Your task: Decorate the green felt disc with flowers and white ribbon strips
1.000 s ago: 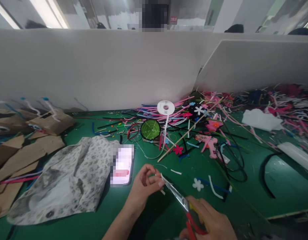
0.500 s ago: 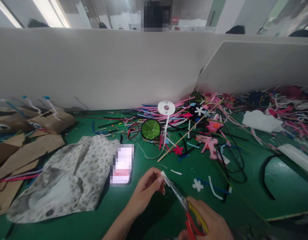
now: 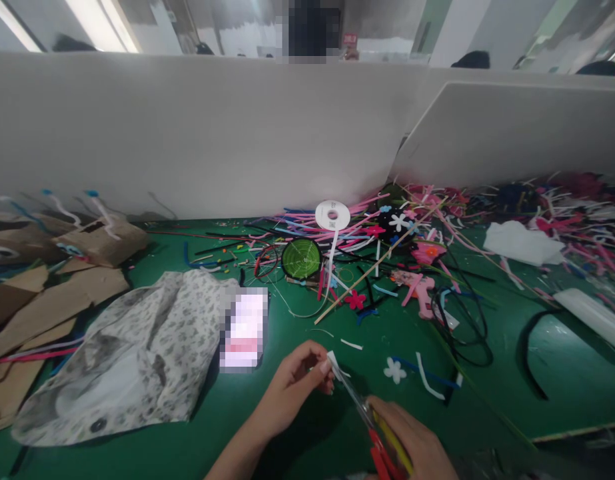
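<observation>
Thumb and fingers of the left hand [image 3: 297, 387] pinch closed on a small white strip [image 3: 332, 360], which lies in front of the green disc [image 3: 301, 259], slightly to its right. Further forward and right of that disc, the right hand [image 3: 412, 437] is curled around the handles of the scissors [image 3: 360, 401]; its lower fingers are partly out of sight. The blades reach the strip, but how far apart they stand is too blurred to tell.

The strip looks very light, thin and pliable, likely to bend or slip under pressure, so a pinch at its edge, away from the blade tips, seems safest. The scissors look stiff and far heavier, best held by the handles.

Just in front of the green disc, to its right, the near end of a wooden stick [image 3: 370, 270] and a white scrap [image 3: 352, 345] lie near the left hand and could get in its way. Right of the disc are a pink glue gun [image 3: 424, 297] and, further forward, a white flower [image 3: 394, 371]; front-left of it lies a phone [image 3: 244, 328].
</observation>
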`<state>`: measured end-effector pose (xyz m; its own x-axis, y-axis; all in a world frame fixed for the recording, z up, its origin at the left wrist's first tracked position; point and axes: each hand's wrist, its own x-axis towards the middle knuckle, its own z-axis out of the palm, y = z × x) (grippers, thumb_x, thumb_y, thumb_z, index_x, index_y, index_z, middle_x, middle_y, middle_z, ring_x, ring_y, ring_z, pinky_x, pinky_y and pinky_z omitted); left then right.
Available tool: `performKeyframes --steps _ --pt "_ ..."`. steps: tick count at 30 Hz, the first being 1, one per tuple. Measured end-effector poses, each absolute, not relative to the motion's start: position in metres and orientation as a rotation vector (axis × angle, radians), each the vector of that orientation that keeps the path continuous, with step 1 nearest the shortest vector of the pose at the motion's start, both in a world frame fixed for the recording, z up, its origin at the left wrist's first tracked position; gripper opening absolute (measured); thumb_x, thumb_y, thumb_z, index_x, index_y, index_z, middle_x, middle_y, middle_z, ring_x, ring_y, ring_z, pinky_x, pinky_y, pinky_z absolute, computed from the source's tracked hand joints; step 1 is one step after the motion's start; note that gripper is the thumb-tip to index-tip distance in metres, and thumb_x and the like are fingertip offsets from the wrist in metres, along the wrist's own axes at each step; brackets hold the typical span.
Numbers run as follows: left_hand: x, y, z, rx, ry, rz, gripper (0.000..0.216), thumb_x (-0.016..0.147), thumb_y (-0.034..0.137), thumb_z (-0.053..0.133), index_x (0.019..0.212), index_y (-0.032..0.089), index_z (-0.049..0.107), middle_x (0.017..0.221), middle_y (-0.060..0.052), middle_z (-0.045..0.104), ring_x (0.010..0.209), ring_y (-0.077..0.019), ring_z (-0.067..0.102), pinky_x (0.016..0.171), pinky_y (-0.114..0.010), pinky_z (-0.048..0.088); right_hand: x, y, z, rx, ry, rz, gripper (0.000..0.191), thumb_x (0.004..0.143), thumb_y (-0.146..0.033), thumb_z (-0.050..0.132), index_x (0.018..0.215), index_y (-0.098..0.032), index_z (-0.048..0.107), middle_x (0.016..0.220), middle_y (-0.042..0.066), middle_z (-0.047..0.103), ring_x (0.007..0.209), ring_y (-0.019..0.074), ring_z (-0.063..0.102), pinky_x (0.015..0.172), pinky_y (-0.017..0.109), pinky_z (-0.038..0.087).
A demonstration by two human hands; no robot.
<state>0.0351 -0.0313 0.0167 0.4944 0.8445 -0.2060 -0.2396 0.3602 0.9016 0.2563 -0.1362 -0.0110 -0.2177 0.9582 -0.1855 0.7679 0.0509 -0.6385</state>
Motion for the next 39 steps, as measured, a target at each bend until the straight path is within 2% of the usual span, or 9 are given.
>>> performKeyframes --steps 4,11,17,20,25,34,39 --pt "0.034 -0.032 0.017 0.946 0.763 0.781 0.02 0.084 0.036 0.063 0.083 0.017 0.057 0.074 0.0 0.059 0.065 -0.0107 0.057 0.064 -0.024 0.048 0.254 -0.136 -0.01 -1.774 -2.061 0.866 0.067 0.065 -0.027 0.072 0.129 -0.022 0.056 0.121 0.012 0.064 0.106 0.0317 0.064 0.07 0.025 0.058" --pt "0.034 -0.033 0.018 0.897 0.756 0.789 0.021 0.083 0.036 0.064 0.082 0.016 0.056 0.072 0.0 0.06 0.064 -0.0099 0.057 0.063 -0.024 0.048 0.242 -0.145 -0.021 -1.852 -1.949 0.689 0.068 0.059 -0.021 0.072 0.126 -0.025 0.059 0.118 0.009 0.066 0.103 0.0317 0.065 0.069 0.025 0.058" --pt "0.031 -0.033 0.018 0.91 0.76 0.773 0.022 0.083 0.036 0.065 0.081 0.016 0.056 0.071 0.001 0.059 0.064 -0.0097 0.057 0.064 -0.024 0.049 0.244 -0.146 -0.022 -1.782 -1.955 0.696 0.065 0.063 -0.012 0.062 0.126 -0.024 0.057 0.112 0.007 0.069 0.092 0.0249 0.069 0.074 0.024 0.057" --pt "0.029 -0.033 0.017 0.928 0.76 0.76 0.021 0.083 0.036 0.064 0.082 0.016 0.056 0.071 0.001 0.059 0.063 -0.0095 0.056 0.063 -0.024 0.049 0.249 -0.142 -0.015 -1.734 -2.018 0.801 0.062 0.065 -0.016 0.064 0.127 -0.022 0.057 0.113 0.008 0.069 0.09 0.023 0.07 0.071 0.02 0.056" --pt "0.027 -0.034 0.02 0.973 0.762 0.73 0.02 0.083 0.035 0.064 0.083 0.016 0.057 0.072 0.001 0.059 0.065 -0.0096 0.057 0.063 -0.022 0.047 0.25 -0.135 -0.009 -1.709 -2.101 0.919 0.069 0.065 -0.031 0.071 0.131 -0.02 0.053 0.12 0.011 0.065 0.091 0.0265 0.069 0.062 0.021 0.056" --pt "0.039 -0.04 0.017 0.915 0.721 0.717 0.025 0.08 0.038 0.067 0.082 0.015 0.056 0.07 0.001 0.059 0.063 -0.0093 0.055 0.06 -0.022 0.047 0.248 -0.138 -0.016 -1.713 -2.136 0.727 0.07 0.066 -0.031 0.067 0.133 -0.022 0.05 0.111 0.01 0.068 0.088 0.0277 0.07 0.058 0.024 0.056" --pt "0.041 -0.04 0.018 0.888 0.728 0.717 0.027 0.078 0.039 0.068 0.082 0.015 0.057 0.07 0.001 0.059 0.061 -0.0089 0.055 0.06 -0.022 0.048 0.25 -0.137 -0.018 -1.703 -2.206 0.64 0.07 0.065 -0.029 0.068 0.132 -0.021 0.05 0.114 0.012 0.067 0.094 0.0288 0.068 0.065 0.026 0.057"
